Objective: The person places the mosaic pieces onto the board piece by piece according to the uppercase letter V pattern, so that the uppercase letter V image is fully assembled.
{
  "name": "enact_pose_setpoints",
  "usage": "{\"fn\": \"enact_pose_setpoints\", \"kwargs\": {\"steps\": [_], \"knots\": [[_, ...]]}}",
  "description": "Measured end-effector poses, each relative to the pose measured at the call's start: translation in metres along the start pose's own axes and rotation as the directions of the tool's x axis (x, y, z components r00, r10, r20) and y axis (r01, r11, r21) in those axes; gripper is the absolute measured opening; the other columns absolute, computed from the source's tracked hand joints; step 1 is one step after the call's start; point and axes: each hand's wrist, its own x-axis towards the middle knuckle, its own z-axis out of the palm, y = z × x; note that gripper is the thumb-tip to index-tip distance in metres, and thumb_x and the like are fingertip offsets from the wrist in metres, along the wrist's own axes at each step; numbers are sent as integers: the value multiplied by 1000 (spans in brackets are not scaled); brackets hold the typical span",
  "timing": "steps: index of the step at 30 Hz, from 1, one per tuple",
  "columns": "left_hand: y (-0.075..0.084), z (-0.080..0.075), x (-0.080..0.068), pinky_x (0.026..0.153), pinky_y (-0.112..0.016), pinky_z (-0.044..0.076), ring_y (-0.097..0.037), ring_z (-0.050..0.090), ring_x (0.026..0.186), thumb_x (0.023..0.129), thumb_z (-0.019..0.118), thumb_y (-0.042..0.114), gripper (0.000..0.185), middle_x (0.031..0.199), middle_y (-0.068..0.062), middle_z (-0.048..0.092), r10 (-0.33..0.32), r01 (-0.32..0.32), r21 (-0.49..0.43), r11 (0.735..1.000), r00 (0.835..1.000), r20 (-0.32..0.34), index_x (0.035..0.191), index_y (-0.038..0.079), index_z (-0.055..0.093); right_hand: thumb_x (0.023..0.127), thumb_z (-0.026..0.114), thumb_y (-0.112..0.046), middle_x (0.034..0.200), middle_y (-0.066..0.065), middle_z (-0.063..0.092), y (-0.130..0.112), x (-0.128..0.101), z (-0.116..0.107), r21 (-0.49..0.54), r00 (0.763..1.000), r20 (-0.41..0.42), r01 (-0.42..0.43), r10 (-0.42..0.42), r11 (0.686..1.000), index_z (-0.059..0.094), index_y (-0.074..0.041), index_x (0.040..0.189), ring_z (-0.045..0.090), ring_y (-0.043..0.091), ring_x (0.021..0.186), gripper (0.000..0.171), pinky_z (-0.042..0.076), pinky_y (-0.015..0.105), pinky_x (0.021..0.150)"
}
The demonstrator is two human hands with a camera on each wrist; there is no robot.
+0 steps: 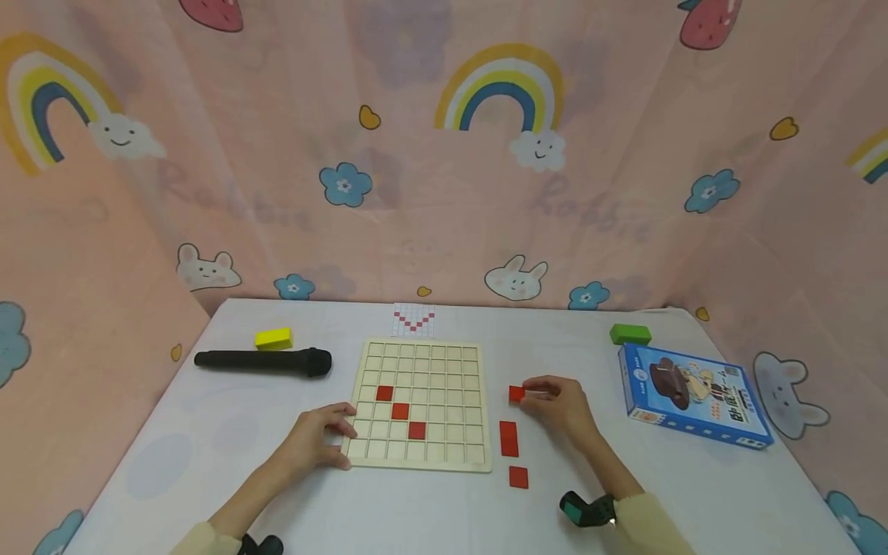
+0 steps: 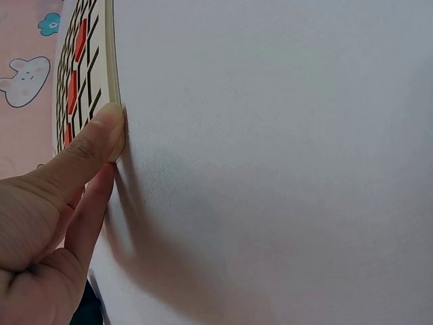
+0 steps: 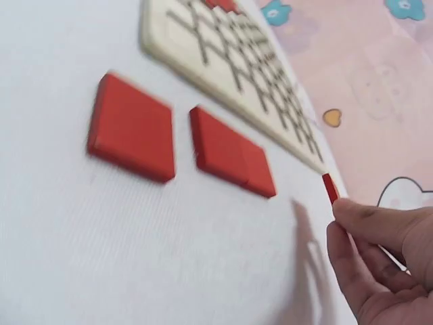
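Observation:
A cream grid board lies on the table, with three red square tiles set in a diagonal, one of them a red tile. At its near left corner my left hand grips the edge; the left wrist view has the thumb on the board's corner. Right of the board, my right hand pinches a small red tile between thumb and fingers, above the table. Nearer to me lie a pair of touching red tiles and a single red tile.
Behind the board lies a small pattern card with a red V of squares. To the left are a black microphone and a yellow block. A blue game box and a green block stand at right.

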Motion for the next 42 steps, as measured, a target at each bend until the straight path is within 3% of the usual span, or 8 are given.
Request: {"fn": "enact_pose_setpoints", "kwargs": {"steps": [12,29,35,42], "knots": [[-4,0,1,105,-51,37,-38,52,121,52,88,-5,35,119,-12,63,34,-34,0,999,999,15,80,8,71,85,71,-7,112,20,65,-18,-4,9,156,995,6,-96,96,983,66,2,113,64,31,100,30,56,34,82],[-3,0,1,106,-50,36,-35,52,122,51,88,-6,36,117,-9,64,16,-16,7,1000,1000,-2,79,9,71,80,75,-6,102,16,69,-41,4,44,190,996,10,-87,86,978,69,1,107,66,28,93,28,57,36,81],[-3,-1,0,105,-50,38,-36,54,120,51,88,-5,36,118,-11,64,28,-28,19,999,1000,-1,80,8,71,77,79,-8,97,15,70,-48,7,61,221,999,16,-55,52,974,71,1,102,67,26,90,28,57,35,79],[0,-1,1,104,-49,38,-35,55,118,50,87,-6,37,119,-12,64,16,-16,4,1000,1000,-2,80,8,71,76,79,-4,97,16,69,-56,8,72,256,999,26,38,-47,966,71,3,99,70,28,85,25,57,36,78]]}}
